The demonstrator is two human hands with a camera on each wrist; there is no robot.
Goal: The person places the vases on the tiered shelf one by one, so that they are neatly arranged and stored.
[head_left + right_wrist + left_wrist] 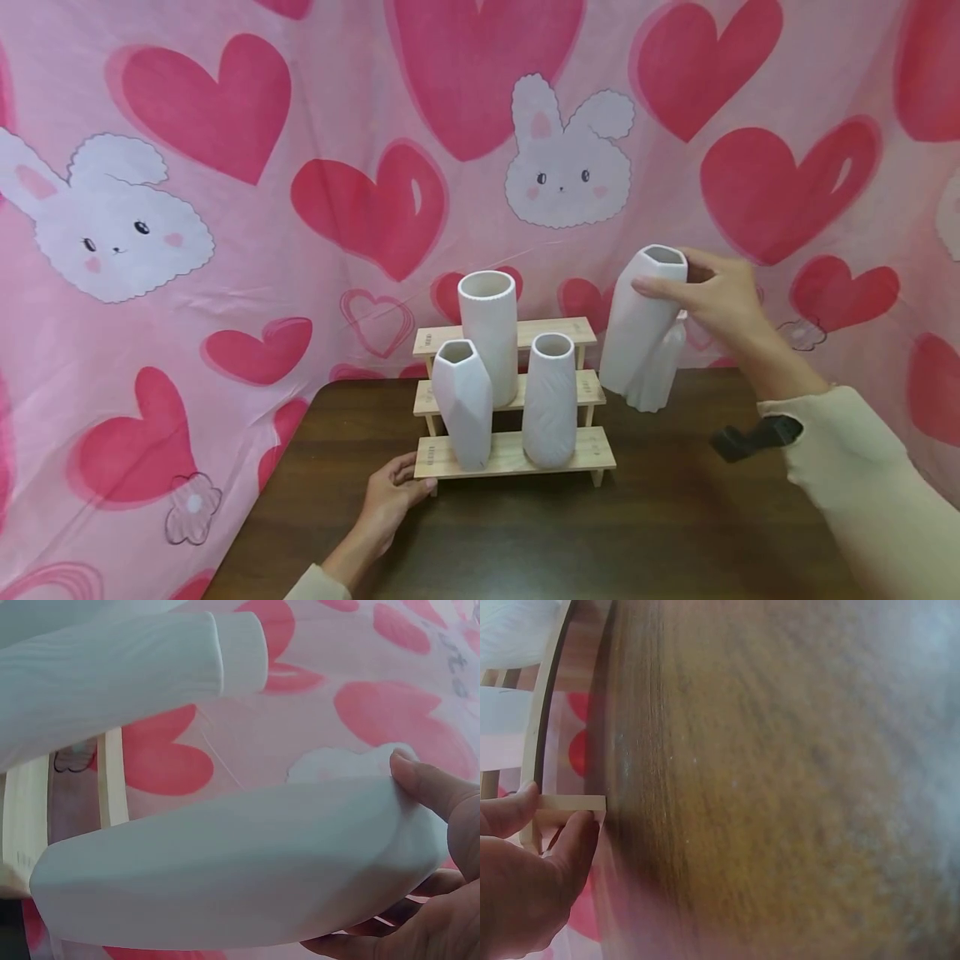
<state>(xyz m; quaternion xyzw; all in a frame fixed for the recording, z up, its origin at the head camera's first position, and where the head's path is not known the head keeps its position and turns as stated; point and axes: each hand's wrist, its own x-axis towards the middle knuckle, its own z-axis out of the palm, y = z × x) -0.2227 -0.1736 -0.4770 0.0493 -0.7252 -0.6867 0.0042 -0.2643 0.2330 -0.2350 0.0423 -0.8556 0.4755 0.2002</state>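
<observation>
My right hand [716, 292] grips a white faceted vase [633, 333] near its mouth, to the right of a three-tier wooden stand [510, 452]. The vase leans, its base toward the stand. In the right wrist view, thumb and fingers span the upper end of that vase [225, 862]. Down at the stand's front left corner, my left hand [390, 500] pinches the step and its short leg [574, 802]. Another faceted vase [467, 408] stands on the lowest step at left, with a leaf-textured vase [551, 408] at right. A tall cylindrical vase [491, 350] rises from the middle step.
Beside the held vase, partly hidden by it, is a small narrow-necked white vase [658, 371] with a fluted lower part. The stand rests on a dark brown wooden table [525, 542]. Behind hangs a pink cloth [480, 233] with hearts and rabbits.
</observation>
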